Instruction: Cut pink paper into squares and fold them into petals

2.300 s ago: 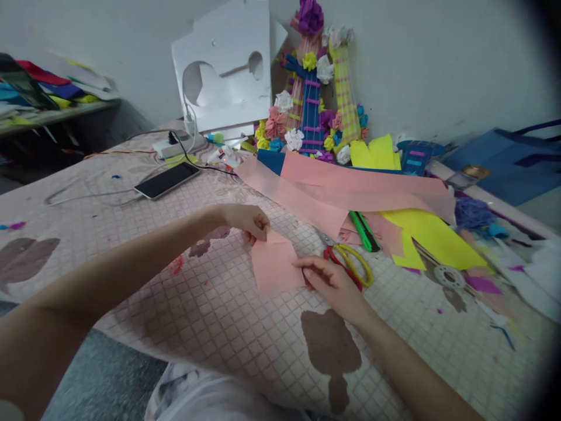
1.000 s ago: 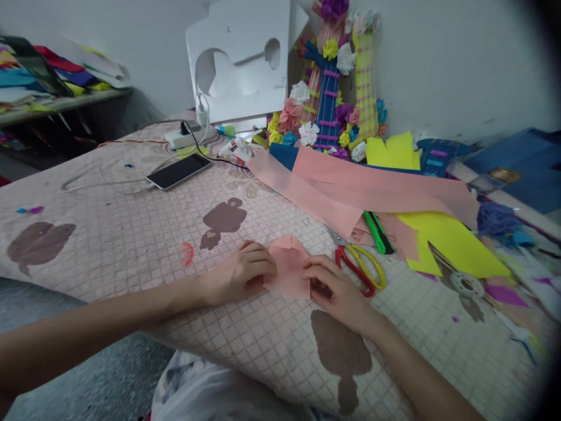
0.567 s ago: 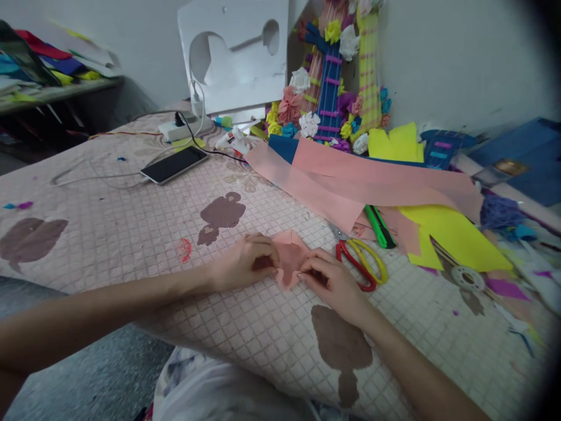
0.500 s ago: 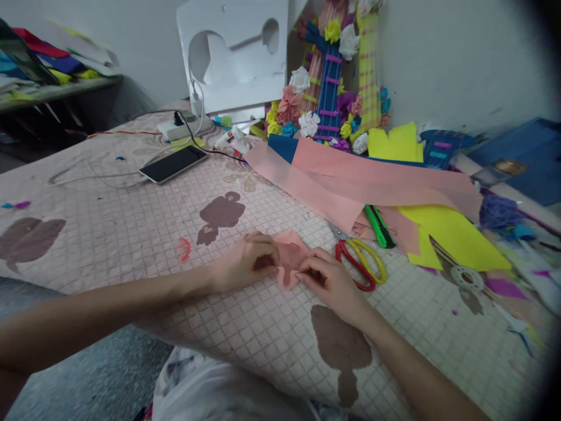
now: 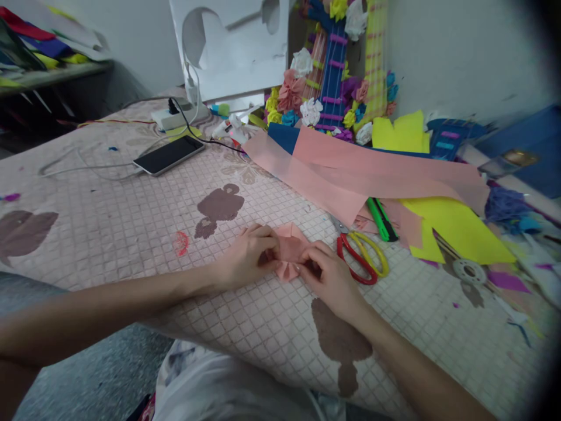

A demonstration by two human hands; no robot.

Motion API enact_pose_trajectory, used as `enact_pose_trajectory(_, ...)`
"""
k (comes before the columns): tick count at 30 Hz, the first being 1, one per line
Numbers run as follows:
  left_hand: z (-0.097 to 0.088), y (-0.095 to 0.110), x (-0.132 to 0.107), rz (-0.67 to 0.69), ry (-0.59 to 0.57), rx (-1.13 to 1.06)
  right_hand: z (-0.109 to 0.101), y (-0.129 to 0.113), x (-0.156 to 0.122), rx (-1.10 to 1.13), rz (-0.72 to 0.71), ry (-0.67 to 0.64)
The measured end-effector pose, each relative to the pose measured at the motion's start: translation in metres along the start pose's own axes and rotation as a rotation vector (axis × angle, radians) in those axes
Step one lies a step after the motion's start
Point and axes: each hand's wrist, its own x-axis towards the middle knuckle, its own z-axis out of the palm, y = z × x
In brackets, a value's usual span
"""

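Note:
A small piece of pink paper [image 5: 291,250], creased and gathered along its near edge, lies low over the tabletop between my two hands. My left hand [image 5: 254,256] pinches its left side between thumb and fingers. On the opposite side, my right hand [image 5: 328,270] grips the paper's right edge with the fingertips. Part of the paper is hidden behind the fingers. Just right of my right hand rest scissors [image 5: 360,257] with one red and one yellow handle. Beyond them is a green box cutter [image 5: 381,220].
Long pink paper strips [image 5: 350,166] and yellow paper [image 5: 464,231] cover the right rear. A phone [image 5: 170,155] with a cable lies at the left, near a power strip [image 5: 175,117]. Decorated paper guitars [image 5: 332,76] lean against the wall beside white foam packaging [image 5: 236,58].
The near edge of the pink paper, flat and pointed before, is now bunched into small folds between my fingertips. Both hands keep their pinch. The view has shifted slightly.

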Motion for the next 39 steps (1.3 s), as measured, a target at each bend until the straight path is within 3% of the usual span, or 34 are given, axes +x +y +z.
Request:
enact_pose_trajectory(20, 0.004, 0.002, 0.002, -0.06, 0.005, 0.09, 0.009, 0.001, -0.002, -0.159, -0.024, 0.079)
enact_pose_trajectory(39, 0.005, 0.005, 0.001, -0.09, 0.019, 0.039, 0.01, 0.0, -0.004, -0.171, -0.07, 0.089)
